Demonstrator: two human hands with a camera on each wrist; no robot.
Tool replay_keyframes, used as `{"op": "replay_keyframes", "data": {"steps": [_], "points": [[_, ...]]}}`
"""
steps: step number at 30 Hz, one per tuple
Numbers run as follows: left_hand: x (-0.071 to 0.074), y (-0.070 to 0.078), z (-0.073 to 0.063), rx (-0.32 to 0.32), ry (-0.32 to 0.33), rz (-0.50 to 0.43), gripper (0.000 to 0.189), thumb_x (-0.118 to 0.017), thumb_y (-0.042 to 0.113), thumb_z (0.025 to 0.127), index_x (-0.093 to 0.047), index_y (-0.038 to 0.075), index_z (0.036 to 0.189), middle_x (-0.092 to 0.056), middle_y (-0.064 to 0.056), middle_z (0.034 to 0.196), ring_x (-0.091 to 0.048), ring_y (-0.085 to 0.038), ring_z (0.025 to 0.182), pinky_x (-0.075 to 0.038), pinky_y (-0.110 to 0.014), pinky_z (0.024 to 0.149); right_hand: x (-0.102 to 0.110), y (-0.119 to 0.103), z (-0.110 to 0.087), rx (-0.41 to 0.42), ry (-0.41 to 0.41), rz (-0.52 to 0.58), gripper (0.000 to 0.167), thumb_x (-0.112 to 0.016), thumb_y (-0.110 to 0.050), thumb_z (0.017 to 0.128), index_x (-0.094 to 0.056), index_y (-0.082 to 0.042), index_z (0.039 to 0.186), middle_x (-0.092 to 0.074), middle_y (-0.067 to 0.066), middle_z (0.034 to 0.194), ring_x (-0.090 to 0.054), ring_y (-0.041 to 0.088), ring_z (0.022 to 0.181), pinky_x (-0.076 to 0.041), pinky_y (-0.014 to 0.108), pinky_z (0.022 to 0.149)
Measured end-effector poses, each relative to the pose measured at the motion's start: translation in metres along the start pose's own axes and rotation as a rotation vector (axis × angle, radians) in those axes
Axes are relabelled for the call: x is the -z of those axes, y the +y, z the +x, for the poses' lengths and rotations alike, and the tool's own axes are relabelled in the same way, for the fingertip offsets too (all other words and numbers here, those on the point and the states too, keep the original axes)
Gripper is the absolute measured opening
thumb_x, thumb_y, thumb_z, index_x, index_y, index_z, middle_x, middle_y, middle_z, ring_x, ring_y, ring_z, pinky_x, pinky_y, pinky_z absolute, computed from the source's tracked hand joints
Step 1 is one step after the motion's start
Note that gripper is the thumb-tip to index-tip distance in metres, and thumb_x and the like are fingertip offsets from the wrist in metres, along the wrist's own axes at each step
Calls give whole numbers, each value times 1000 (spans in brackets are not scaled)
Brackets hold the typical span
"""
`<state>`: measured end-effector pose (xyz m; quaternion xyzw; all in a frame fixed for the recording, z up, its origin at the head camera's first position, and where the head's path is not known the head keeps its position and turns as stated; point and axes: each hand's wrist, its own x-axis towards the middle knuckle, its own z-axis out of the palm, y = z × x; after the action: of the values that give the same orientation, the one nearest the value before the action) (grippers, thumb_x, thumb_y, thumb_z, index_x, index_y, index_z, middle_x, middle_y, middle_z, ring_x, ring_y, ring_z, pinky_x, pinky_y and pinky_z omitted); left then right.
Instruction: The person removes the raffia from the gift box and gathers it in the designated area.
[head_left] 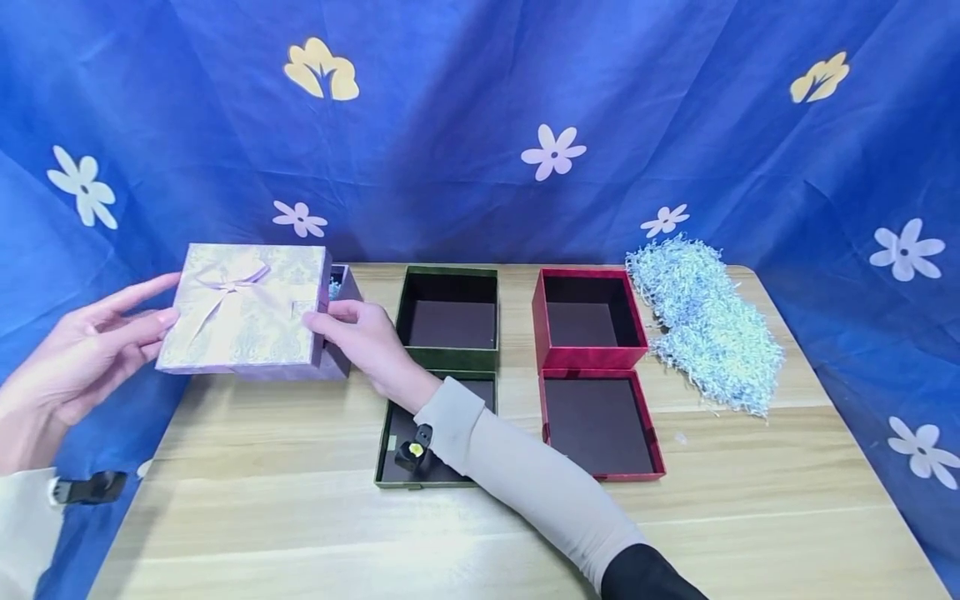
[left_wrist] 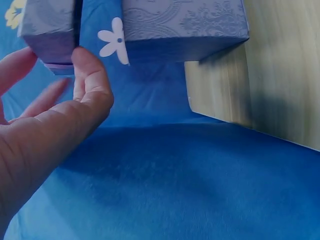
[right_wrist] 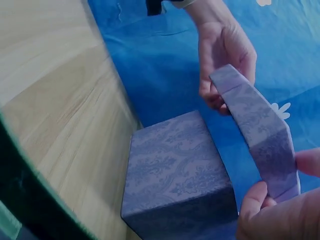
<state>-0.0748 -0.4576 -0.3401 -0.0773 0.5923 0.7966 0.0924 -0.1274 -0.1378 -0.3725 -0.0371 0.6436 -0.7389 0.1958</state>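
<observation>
A lavender patterned lid (head_left: pixel 247 308) with a ribbon bow is held up between both hands. Below it stands the matching lavender box (right_wrist: pixel 175 160), with a gap between the two in the right wrist view. My left hand (head_left: pixel 93 350) grips the lid's left edge, thumb and fingers on either side of the rim in the left wrist view. At the opposite edge my right hand (head_left: pixel 375 346) pinches the lid between thumb and fingers. Some blue shredded paper (head_left: pixel 334 287) shows inside the box at its right; the lid hides the rest of the inside.
In the middle stands an open green box (head_left: pixel 450 358), its lid (head_left: pixel 480 408) lying in front, partly under my right forearm. To the right is an open red box (head_left: pixel 592 358) with its lid (head_left: pixel 600 425) before it. Pale blue shredded paper (head_left: pixel 712 325) is heaped at the table's right.
</observation>
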Motion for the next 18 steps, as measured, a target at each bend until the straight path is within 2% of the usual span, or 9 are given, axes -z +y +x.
{"op": "replay_keyframes", "data": {"steps": [3,5,8,12,15,16,18], "points": [[1,1,-8,28,32,-20,43,-50,-9,111,-84,15,123,-81,-4,112,-78,-16,96,-62,-25,80,4,0,-4,7,-21,-99,33,-85,-27,96,-81,-3,119,-73,-12,105,-62,1,105,-50,23,96],[3,1,-13,39,38,-19,41,-49,-8,112,-86,10,113,-81,-3,109,-78,-13,95,-62,-24,79,7,0,-6,5,-40,-128,32,-86,-29,96,-82,-7,118,-74,-13,105,-63,1,105,-50,25,96],[9,-1,-18,47,23,-8,41,-48,-7,113,-86,8,110,-82,-5,109,-78,-13,95,-62,-24,80,9,0,-10,12,-64,-144,29,-86,-30,96,-84,-10,116,-74,-15,102,-63,2,96,-51,25,89],[20,-7,-23,16,-71,-49,48,-39,-12,113,-84,4,116,-81,-10,113,-79,-17,101,-62,-27,84,10,0,-15,4,-103,-54,23,-85,-21,98,-83,-6,115,-72,-7,85,-58,7,70,-48,22,67],[26,-13,-29,-35,-117,-42,52,-36,-18,110,-83,2,118,-81,-12,114,-79,-19,103,-62,-28,84,9,0,-19,-28,-157,51,27,-83,-12,99,-79,-1,124,-71,2,74,-55,8,59,-46,19,56],[27,-14,-32,-53,-117,-23,52,-36,-19,110,-83,2,119,-81,-12,114,-79,-20,101,-63,-28,83,9,0,-21,-35,-173,76,30,-82,-9,99,-77,0,127,-72,3,74,-57,8,58,-47,19,55],[27,-15,-36,-68,-64,57,50,-43,-19,109,-84,6,117,-82,-9,110,-80,-16,96,-62,-26,79,10,-1,-25,-38,-204,104,39,-80,-6,100,-72,1,137,-75,5,75,-62,8,58,-48,18,53]]}}
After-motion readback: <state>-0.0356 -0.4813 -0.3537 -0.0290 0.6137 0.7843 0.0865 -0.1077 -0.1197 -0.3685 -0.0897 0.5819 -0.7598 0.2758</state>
